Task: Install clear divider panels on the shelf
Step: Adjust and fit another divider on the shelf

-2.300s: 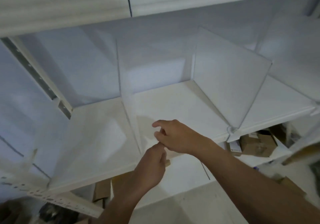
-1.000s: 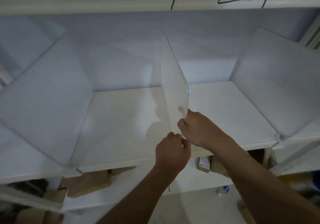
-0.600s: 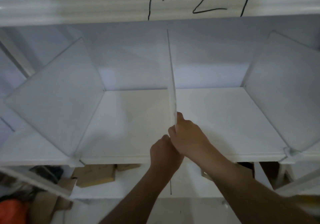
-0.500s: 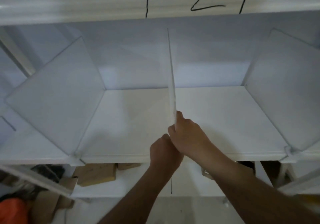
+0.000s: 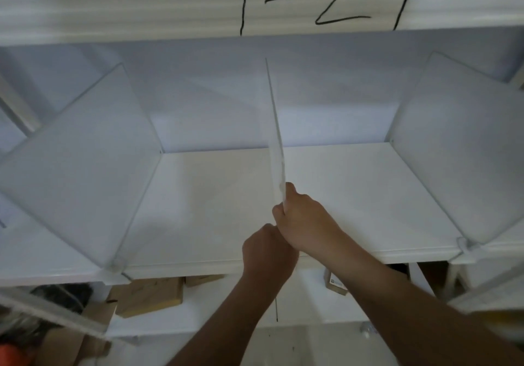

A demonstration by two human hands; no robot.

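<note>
A clear divider panel [image 5: 275, 136] stands on edge in the middle of the white shelf [image 5: 215, 195], seen almost edge-on and running front to back. My right hand [image 5: 304, 221] pinches its front lower edge near the shelf lip. My left hand [image 5: 266, 255] is closed at the shelf's front edge just below and left of the right hand, touching it; what its fingers hold is hidden. Two more clear panels stand on the same shelf, one at the left [image 5: 82, 164] and one at the right [image 5: 465, 150], each set in a small clip at the front edge.
The shelf above [image 5: 141, 3] bears black handwritten marks "1-2". Below the shelf lies a lower level with cardboard boxes [image 5: 150, 294]. A metal upright [image 5: 17, 105] stands at the far left. An orange object shows at the bottom left corner.
The view has swung left so the middle panel is centred. The panel has straightened from leaning to nearly edge-on, with both hands staying at its front lower edge.
</note>
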